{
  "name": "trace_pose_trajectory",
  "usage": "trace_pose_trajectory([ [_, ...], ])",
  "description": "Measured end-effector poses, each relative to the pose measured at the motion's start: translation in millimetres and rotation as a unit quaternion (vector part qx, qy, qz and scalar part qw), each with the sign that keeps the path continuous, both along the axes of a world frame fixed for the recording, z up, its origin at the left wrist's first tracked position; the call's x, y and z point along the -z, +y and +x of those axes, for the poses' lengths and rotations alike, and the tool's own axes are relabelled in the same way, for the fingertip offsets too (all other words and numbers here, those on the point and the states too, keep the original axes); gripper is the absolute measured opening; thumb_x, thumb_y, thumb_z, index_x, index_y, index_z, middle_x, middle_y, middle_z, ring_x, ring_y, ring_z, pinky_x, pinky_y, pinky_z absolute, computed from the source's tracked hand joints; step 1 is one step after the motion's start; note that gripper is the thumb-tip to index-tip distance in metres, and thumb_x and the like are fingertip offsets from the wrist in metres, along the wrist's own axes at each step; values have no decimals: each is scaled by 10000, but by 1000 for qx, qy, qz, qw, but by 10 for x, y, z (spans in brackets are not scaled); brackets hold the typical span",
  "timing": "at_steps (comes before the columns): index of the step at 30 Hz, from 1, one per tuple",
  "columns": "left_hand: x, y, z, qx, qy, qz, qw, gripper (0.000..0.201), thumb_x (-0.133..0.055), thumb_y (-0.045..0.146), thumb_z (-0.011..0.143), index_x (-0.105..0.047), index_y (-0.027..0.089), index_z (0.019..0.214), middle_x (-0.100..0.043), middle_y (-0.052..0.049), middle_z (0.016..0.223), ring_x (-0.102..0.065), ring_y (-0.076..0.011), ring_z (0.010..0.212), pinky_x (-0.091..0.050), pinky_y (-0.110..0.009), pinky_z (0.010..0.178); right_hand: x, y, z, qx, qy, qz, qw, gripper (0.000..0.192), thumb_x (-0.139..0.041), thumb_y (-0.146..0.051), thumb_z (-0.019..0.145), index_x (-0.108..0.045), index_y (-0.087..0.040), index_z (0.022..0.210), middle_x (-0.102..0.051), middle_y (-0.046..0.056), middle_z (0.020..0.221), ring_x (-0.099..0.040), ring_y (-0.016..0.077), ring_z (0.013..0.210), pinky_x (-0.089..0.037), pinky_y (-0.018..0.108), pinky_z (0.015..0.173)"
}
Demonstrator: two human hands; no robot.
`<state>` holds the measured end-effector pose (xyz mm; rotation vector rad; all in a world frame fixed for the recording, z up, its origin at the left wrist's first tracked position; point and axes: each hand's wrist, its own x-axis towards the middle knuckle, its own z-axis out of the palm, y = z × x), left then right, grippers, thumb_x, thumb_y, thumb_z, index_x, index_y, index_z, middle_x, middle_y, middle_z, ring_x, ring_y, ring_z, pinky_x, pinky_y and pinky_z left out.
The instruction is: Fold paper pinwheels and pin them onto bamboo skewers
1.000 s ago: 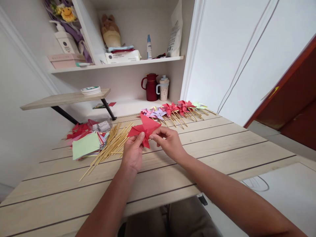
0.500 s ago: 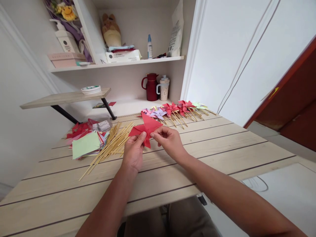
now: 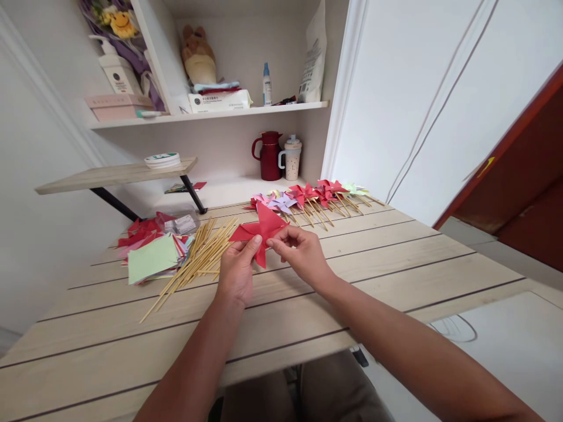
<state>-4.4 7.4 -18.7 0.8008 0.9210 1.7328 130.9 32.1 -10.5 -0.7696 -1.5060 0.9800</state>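
**Red paper pinwheel held in both hands, folding in progress**

Red paper pinwheel (image 3: 262, 231) held just above the middle of the surface (image 3: 396, 258), both hands pinching it. Left hand (image 3: 237, 272) closed on the lower left blades, thumb on top. Right hand (image 3: 301, 252) closed with fingertips at the centre, where the points meet.

Judged step: gathering the blade tips to the centre; no stick fitted yet. Next move likely calls for keeping the centre pinched while one hand frees itself for a stick.

Around:
- bamboo sticks (image 3: 197, 258) loose, just left of the hands
- paper squares (image 3: 152, 258), a mixed stack with green on top, toward the left edge
- finished pinwheels (image 3: 308, 196) in a row along the far edge
- red jug (image 3: 268, 155) and mug (image 3: 291, 157) on the shelf beyond

Nothing lies between hands and sticks.
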Motion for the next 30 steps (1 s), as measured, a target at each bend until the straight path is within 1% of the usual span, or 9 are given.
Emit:
trace_pose_trajectory([
  [3, 0, 9, -13, -24, 11, 6, 1000, 256, -923, 329, 613, -772, 165, 740, -767, -52, 799, -681, -155, 764, -541, -274, 769, 20, -4, 12, 0, 3, 4, 1000, 295, -785, -458, 778, -669, -192, 726, -606, -15, 631, -505, 103, 507, -435, 244, 463],
  [7, -4, 17, -49, -71, 42, 2, 997, 251, -916, 340, 621, -761, 169, 721, -747, -39, 746, -660, -144, 693, -527, -266, 694, 22, 28, 80, 32, 21, 31, 999, 292, -709, -477, 868, -695, -223, 1010, -555, -39, 662, -501, 110, 525, -445, 250, 483],
  [10, -15, 11, -65, -92, 92, -4, 991, 265, -912, 359, 622, -764, 165, 726, -732, -31, 715, -633, -141, 650, -502, -264, 648, 7, 86, 149, 80, 30, 85, 993, 263, -656, -429, 920, -681, -243, 1104, -558, -19, 740, -537, 134, 635, -500, 273, 596],
  [13, -32, -7, -70, -108, 166, 4, 980, 248, -899, 365, 631, -769, 172, 715, -724, -26, 693, -616, -155, 639, -476, -269, 633, -14, 132, 200, 133, -10, 145, 980, 238, -673, -365, 912, -682, -259, 1125, -607, 38, 961, -594, 177, 832, -544, 342, 781],
  [16, -48, -25, -83, -145, 273, 23, 951, 180, -875, 348, 664, -772, 202, 683, -711, -25, 685, -605, -181, 667, -467, -292, 679, -35, 130, 225, 164, -66, 194, 965, 380, -714, -330, 877, -636, -278, 1245, -570, 85, 1173, -603, 237, 1026, -540, 433, 929],
  [18, -54, -31, -100, -181, 339, 53, 922, 121, -859, 322, 685, -777, 234, 675, -716, -28, 727, -609, -208, 734, -471, -322, 784, -46, 104, 231, 184, -97, 233, 950, 501, -735, -322, 860, -582, -298, 1336, -522, 105, 1269, -565, 279, 1168, -505, 484, 1024],
  [20, -56, -30, -118, -202, 385, 88, 896, 84, -845, 308, 702, -779, 263, 677, -720, -29, 769, -610, -235, 807, -449, -358, 897, -54, 70, 232, 203, -129, 267, 933, 547, -738, -319, 862, -553, -329, 1376, -480, 110, 1346, -510, 312, 1282, -449, 523, 1100],
  [25, -49, -17, -148, -208, 452, 140, 856, 72, -804, 311, 747, -776, 288, 685, -722, -35, 809, -619, -276, 877, -373, -434, 1009, -49, 24, 225, 216, -215, 292, 907, 463, -746, -287, 854, -619, -353, 1295, -395, 92, 1512, -429, 363, 1389, -376, 582, 1124],
  [30, -21, -14, -154, -215, 528, 214, 793, 68, -791, 245, 766, -779, 300, 729, -750, -33, 853, -645, -266, 880, -305, -457, 1058, -18, 52, 209, 209, -276, 285, 894, 392, -838, -325, 783, -714, -298, 1154, -389, 107, 1573, -392, 375, 1424, -335, 576, 1122],
])
